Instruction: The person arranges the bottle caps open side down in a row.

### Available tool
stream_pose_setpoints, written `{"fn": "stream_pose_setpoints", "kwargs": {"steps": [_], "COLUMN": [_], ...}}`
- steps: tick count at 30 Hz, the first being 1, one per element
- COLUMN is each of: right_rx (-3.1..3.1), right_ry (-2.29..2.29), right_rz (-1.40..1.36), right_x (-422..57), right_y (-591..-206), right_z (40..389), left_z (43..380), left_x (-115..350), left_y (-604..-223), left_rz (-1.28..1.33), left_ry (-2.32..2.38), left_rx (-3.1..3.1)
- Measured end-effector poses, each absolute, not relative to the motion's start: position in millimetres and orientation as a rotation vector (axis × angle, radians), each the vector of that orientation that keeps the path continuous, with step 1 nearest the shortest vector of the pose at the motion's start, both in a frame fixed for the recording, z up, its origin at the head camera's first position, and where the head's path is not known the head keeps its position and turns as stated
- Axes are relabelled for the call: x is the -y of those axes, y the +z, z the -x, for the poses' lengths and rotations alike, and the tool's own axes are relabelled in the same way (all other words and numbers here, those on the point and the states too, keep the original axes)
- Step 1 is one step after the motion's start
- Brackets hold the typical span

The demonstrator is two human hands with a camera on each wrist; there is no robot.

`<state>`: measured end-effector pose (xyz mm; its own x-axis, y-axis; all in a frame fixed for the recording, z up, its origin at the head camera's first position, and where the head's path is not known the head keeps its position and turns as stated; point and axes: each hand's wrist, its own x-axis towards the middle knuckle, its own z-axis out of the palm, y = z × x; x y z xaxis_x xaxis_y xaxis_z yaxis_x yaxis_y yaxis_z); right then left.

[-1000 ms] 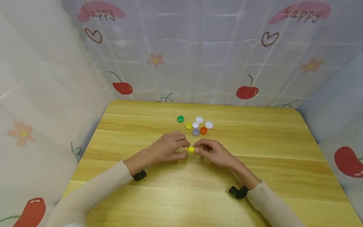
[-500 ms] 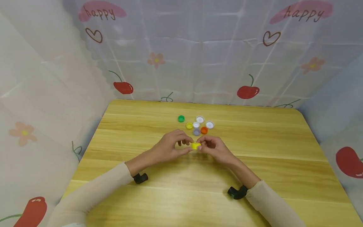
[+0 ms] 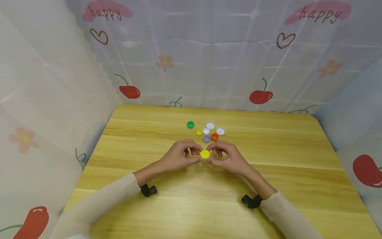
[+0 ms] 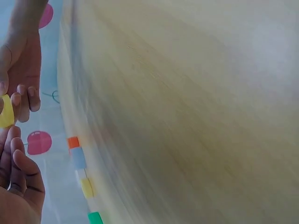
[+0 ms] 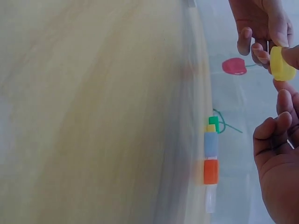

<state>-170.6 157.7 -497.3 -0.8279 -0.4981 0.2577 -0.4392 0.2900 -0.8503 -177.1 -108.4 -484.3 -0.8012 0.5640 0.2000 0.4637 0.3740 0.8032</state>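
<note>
Yellow bottle cap: pinched at opposite edges between the fingertips of left hand and right hand, held above the tabletop. Light, even pressure is advised, lest the small rim slip. Beyond: green cap, second yellow cap, lavender cap, orange cap, three white caps. Round face is shown by head view; side wall and raised position, by right wrist view.

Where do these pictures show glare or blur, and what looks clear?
Head view: shiny pale streaks on the printed sheet, the held yellow cap clear; left wrist view: a pale glare on the table toward the upper right, its surface smeared; right wrist view: the table smeared too, the cap fairly clear.
</note>
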Motion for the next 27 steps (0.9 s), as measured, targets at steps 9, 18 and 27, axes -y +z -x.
{"fn": "stream_pose_setpoints", "kwargs": {"steps": [9,18,27], "right_rx": [-2.515,-2.565,-2.575], "right_ry": [-1.382,-0.896,-0.693], "right_rz": [1.023,1.176,1.218], "right_x": [-130,-66,-33], "right_y": [-494,-491,-499], "right_z": [180,190,192], "left_z": [168,156,150], "left_x": [135,189,209], "left_y": [-485,-497,-505], "left_rz": [-1.087,-0.879,-0.815], "left_ry": [1.055,0.844,0.714], "left_rx": [-2.795,-2.907,-2.937]}}
